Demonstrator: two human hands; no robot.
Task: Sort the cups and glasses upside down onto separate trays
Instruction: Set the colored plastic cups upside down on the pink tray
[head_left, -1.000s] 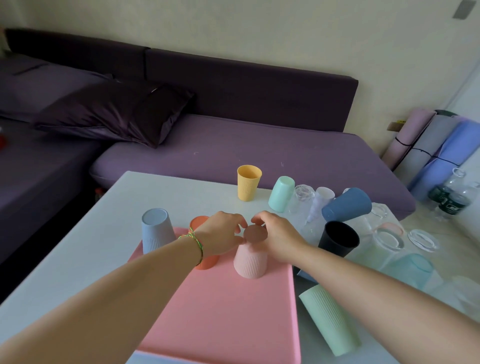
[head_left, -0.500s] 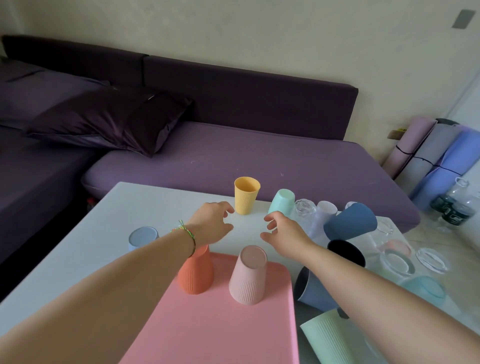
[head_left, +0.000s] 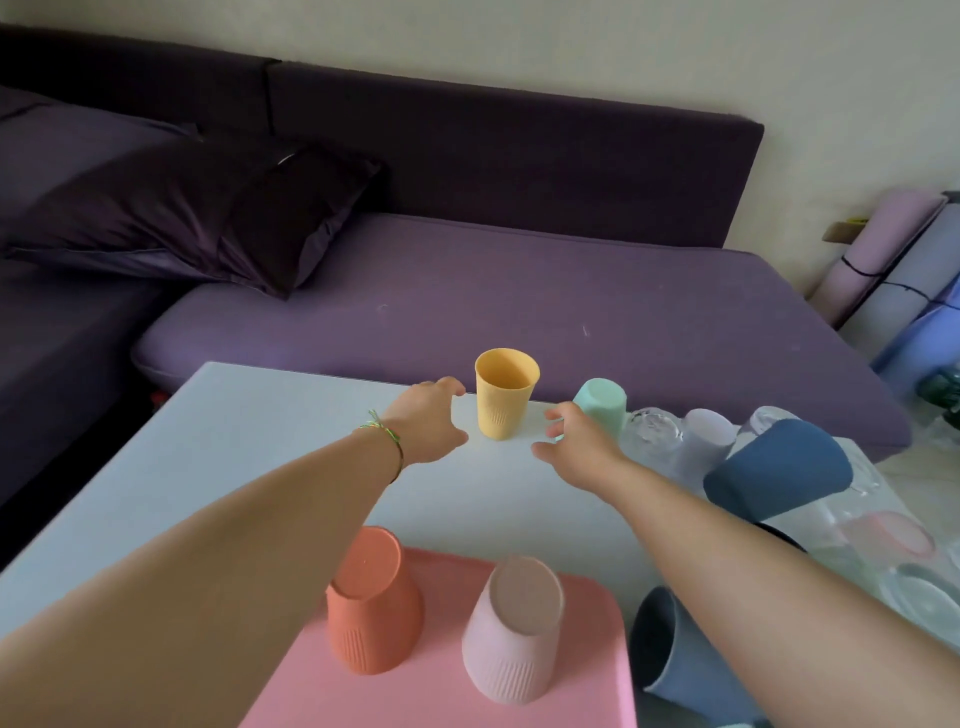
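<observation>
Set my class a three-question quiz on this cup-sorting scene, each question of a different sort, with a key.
1. How many upside-down cups show on the pink tray?
2. True or false: the left hand grips the yellow cup.
3. The yellow cup stands: A upright on the table; B on its side; C upside down on the tray.
Key: 1. Two, the orange cup and the pale pink cup. 2. False: the left hand and right hand are open, either side of it. 3. A.
</observation>
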